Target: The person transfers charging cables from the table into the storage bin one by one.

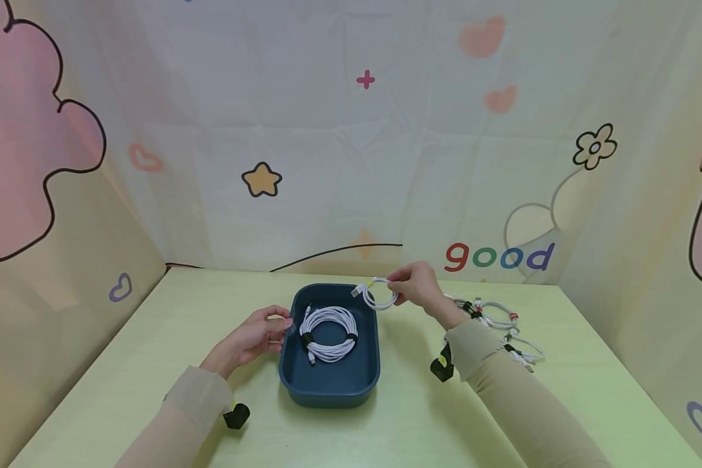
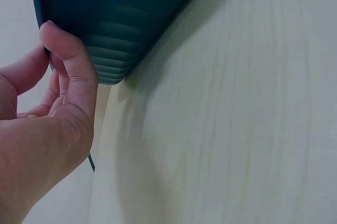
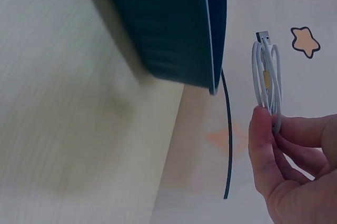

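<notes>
A dark blue bin (image 1: 330, 385) stands on the table with a large coil of white cable (image 1: 329, 334), bound by black ties, lying inside. My left hand (image 1: 260, 337) pinches the bin's left rim between thumb and fingers; the left wrist view shows this hand (image 2: 66, 84) at the bin wall (image 2: 113, 40). Above the bin's far right corner, my right hand (image 1: 416, 286) pinches a small coiled white USB cable (image 1: 380, 294) with a yellow tie. In the right wrist view, the USB plug of this cable (image 3: 267, 71) points up, away from the fingers.
More coiled white cables (image 1: 497, 315) with red and black ties lie on the table to the right, partly behind my right forearm. Another small white cable (image 1: 523, 351) lies nearer. A printed cloth backdrop (image 1: 327, 143) rises behind the table's far edge.
</notes>
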`<state>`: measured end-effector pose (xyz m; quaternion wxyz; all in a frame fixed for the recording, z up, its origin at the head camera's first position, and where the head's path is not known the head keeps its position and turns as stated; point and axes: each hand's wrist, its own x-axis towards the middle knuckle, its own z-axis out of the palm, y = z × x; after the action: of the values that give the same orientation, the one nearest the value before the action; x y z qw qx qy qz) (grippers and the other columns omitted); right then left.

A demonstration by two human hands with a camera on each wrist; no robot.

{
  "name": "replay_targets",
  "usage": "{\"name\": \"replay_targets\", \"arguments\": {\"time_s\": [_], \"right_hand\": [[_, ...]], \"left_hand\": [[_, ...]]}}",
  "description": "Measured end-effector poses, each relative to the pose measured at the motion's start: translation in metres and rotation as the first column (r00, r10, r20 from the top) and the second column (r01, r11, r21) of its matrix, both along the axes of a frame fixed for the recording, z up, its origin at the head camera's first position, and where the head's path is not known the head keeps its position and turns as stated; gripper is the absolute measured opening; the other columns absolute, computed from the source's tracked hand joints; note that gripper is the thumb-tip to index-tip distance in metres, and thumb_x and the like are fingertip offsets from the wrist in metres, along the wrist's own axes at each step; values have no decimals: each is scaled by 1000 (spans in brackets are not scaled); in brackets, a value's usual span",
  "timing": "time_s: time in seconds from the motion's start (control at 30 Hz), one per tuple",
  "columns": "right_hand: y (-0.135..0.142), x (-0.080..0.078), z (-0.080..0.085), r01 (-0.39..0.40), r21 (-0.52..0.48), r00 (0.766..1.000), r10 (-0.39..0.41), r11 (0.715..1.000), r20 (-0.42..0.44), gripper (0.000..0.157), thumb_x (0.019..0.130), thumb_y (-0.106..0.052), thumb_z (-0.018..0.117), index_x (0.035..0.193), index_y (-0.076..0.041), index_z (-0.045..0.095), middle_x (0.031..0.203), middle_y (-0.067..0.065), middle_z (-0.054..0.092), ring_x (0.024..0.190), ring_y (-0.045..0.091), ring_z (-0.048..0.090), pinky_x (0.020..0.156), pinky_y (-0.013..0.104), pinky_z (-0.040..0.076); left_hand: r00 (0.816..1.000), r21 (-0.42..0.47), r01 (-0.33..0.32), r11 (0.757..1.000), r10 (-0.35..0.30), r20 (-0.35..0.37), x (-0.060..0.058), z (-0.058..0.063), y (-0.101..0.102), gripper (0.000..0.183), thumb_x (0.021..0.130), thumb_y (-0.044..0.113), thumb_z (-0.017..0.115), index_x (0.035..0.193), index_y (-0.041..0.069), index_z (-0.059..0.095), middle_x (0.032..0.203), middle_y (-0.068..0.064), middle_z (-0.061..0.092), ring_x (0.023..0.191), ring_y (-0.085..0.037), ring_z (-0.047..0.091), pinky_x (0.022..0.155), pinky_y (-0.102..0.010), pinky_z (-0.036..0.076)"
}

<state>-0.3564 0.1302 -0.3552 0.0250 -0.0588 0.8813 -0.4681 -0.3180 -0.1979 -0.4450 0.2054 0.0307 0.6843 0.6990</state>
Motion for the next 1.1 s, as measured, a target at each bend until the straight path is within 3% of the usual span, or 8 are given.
{"name": "replay_targets", "arguments": {"time_s": [0.13, 0.5, 0.8, 1.1], "right_hand": [[-14, 3, -1, -29, -33, 1000, 29, 999, -2, 20, 88, -2, 66, 106, 8, 68, 91, 23, 70, 57, 16, 66, 61, 30, 58], [-46, 4, -12, -91, -64, 996, 90, 994, -19, 20, 87, 0, 66, 104, 10, 68, 97, 27, 70, 54, 15, 66, 58, 31, 58], [-67, 8, -23, -103, -22, 995, 103, 994, -13, 16, 86, 0, 67, 100, 8, 70, 93, 22, 70, 60, 23, 68, 65, 38, 58], [-80, 12, -33, -137, 8, 990, 137, 990, 11, 13, 85, 2, 68, 97, 9, 70, 88, 21, 70, 56, 20, 66, 62, 36, 58]], "left_hand": [[1000, -8, -3, 1000, 3, 5, 0, 0, 0, 30, 99, 16, 54, 123, 4, 41, 76, 3, 58, 63, -10, 56, 59, -21, 51], [1000, -6, -11, 1000, 11, 11, -1, -1, 0, 28, 99, 16, 53, 122, 4, 41, 79, 2, 58, 65, -10, 56, 61, -22, 51], [1000, 33, -8, 999, 7, 15, -2, -1, 1, 27, 99, 15, 53, 120, 5, 41, 78, 3, 58, 64, -10, 56, 60, -23, 51], [1000, 35, -10, 999, 9, 14, -3, -3, 0, 25, 98, 14, 54, 119, 6, 42, 77, 2, 58, 63, -11, 56, 60, -23, 51]]}}
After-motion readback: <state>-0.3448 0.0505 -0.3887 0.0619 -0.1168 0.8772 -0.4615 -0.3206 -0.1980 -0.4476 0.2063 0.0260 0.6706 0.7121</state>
